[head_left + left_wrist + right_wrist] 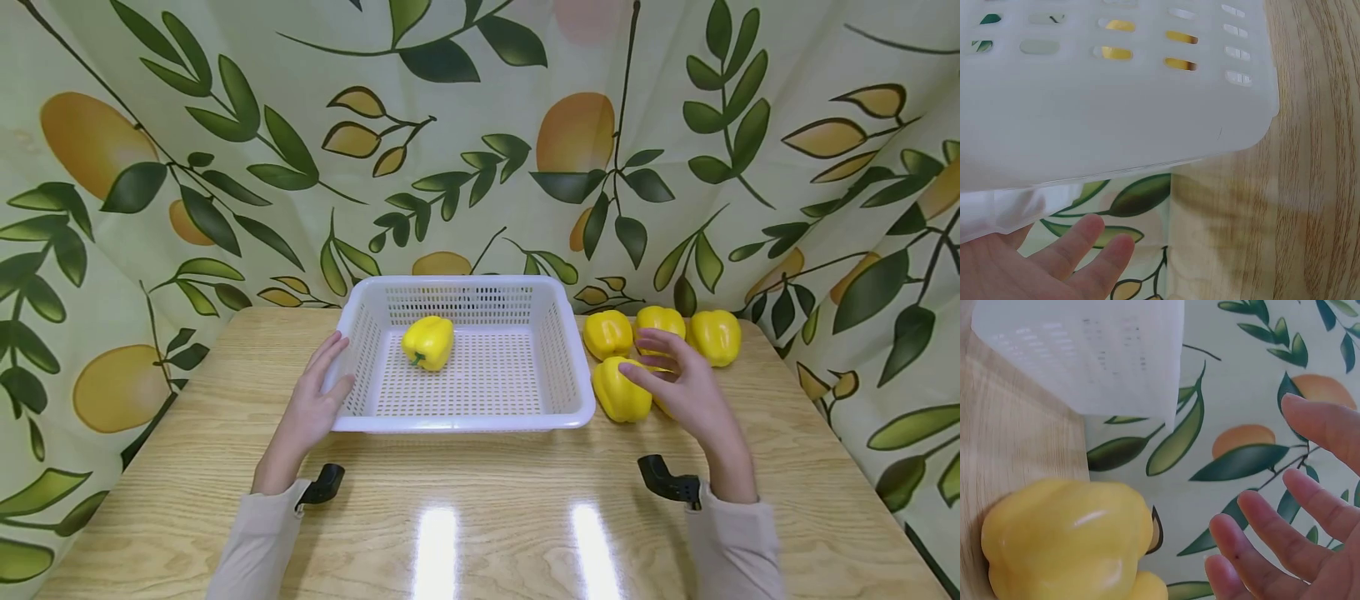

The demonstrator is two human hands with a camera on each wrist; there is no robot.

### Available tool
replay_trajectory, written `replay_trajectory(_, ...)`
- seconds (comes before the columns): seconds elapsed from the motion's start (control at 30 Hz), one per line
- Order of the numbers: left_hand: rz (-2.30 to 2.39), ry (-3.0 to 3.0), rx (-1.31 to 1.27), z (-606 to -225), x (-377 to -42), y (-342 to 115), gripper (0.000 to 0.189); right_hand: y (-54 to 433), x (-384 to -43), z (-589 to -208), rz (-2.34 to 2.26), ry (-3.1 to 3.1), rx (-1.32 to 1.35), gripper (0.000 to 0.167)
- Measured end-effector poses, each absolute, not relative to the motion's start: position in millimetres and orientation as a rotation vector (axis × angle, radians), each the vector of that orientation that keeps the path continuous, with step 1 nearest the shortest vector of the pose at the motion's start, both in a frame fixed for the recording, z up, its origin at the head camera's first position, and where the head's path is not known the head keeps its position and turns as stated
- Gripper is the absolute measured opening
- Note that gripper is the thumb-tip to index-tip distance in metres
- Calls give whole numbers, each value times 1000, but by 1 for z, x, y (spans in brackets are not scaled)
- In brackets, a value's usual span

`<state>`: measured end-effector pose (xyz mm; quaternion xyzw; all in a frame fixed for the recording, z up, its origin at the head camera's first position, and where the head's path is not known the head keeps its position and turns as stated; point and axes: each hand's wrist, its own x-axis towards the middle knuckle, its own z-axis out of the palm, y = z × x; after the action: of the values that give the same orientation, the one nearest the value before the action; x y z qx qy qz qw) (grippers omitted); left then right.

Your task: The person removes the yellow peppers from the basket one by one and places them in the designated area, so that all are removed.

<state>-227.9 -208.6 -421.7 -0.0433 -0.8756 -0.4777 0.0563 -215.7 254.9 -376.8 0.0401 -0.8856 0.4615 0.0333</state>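
Observation:
A white plastic basket (465,422) with slotted walls stands on the table, and one yellow bell pepper (428,342) lies inside it, stem toward the front. My left hand (315,400) rests against the basket's left rim, its fingers fairly straight along the outside; the left wrist view shows fingers (1110,262) beside the rim. To the basket's right is a group of yellow bell peppers (622,392). Over that group hovers my right hand (686,387), fingers spread and relaxed, holding nothing. In the right wrist view a yellow pepper (1072,540) sits apart from the fingertips (1225,534).
Behind the wooden table (480,483) hangs a curtain (465,108) printed with leaves and fruit. More yellow peppers (715,337) lie near the table's back right edge. Black wrist mounts (663,479) stick out from both sleeves.

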Motion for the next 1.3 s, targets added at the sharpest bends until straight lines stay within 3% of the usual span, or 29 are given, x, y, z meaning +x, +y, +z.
replay_trajectory(0.6,-1448,-2665,-124,-424,-227,-210,59,211,-216,-372,1463,-2670,373,55)
replay_trajectory(1.3,-1448,-2645,-140,-426,-229,-210,59,168,-238,-349,1304,-2764,649,53)
